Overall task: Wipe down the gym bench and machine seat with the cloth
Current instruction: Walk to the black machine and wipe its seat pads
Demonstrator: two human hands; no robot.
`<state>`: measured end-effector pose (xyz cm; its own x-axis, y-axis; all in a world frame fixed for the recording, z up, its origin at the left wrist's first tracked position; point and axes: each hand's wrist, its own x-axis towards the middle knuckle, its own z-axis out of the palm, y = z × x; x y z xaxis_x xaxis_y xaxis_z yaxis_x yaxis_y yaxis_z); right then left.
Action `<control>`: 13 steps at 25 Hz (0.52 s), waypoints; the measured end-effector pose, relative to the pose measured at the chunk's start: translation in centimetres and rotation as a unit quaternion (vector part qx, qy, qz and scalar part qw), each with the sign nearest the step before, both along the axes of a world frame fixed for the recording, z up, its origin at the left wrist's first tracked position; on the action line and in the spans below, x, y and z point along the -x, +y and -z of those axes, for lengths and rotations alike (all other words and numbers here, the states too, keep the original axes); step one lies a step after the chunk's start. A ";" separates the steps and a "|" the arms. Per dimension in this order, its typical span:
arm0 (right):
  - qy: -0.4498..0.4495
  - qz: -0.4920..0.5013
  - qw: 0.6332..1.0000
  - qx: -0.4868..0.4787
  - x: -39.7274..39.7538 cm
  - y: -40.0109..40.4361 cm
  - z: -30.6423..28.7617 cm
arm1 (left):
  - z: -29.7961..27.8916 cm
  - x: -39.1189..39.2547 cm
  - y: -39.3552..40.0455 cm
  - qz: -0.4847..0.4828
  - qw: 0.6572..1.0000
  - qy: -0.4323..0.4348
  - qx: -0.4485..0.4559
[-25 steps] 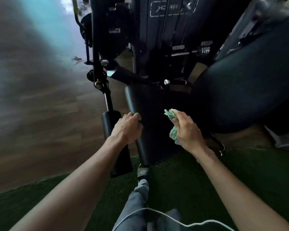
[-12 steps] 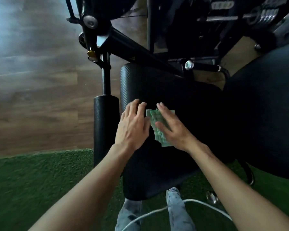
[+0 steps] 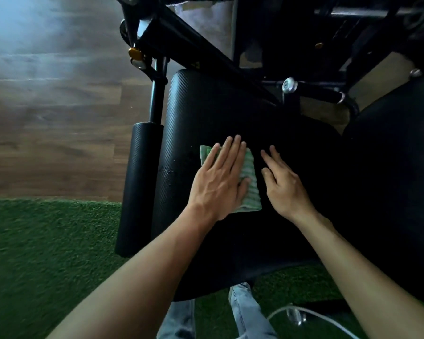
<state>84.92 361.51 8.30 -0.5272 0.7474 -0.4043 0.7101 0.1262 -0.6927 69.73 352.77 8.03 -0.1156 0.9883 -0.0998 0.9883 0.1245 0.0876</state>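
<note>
The black padded machine seat [image 3: 206, 111] fills the middle of the head view. A green striped cloth [image 3: 251, 189] lies flat on it. My left hand [image 3: 220, 182] rests palm down on the cloth with straight fingers, pressing it against the seat. Just right of the cloth, my right hand [image 3: 283, 184] lies flat on the bare seat, fingers apart and holding nothing. A second large black pad [image 3: 397, 167] stands at the right edge.
A black roller pad [image 3: 140, 182] on a post hangs left of the seat. Black frame bars [image 3: 206, 50] cross above the seat's far end. Wood floor [image 3: 47, 118] lies to the left, green turf [image 3: 47, 253] below. A white cable [image 3: 316, 314] and my jeans [image 3: 245, 311] show under the seat.
The cloth passed from my right hand to under my left hand and now lies flat on the seat. My right hand let go and moved right. The view came closer.
</note>
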 end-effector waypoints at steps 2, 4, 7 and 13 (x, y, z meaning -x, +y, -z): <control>0.007 -0.013 1.000 0.006 -0.5 0.4 -0.4 | 0.3 0.0 0.3 -0.019 1.000 -0.003 -0.016; 0.011 -0.027 1.000 0.012 -1.0 1.0 -0.7 | 0.5 0.2 0.9 -0.044 0.998 0.003 -0.035; 0.009 -0.045 0.999 0.015 -1.6 1.7 -1.2 | 0.5 1.1 2.4 -0.123 0.991 0.005 -0.046; -0.001 -0.043 0.999 0.015 -0.9 0.5 -1.9 | 0.1 -1.3 -3.0 -0.312 0.947 0.006 -0.074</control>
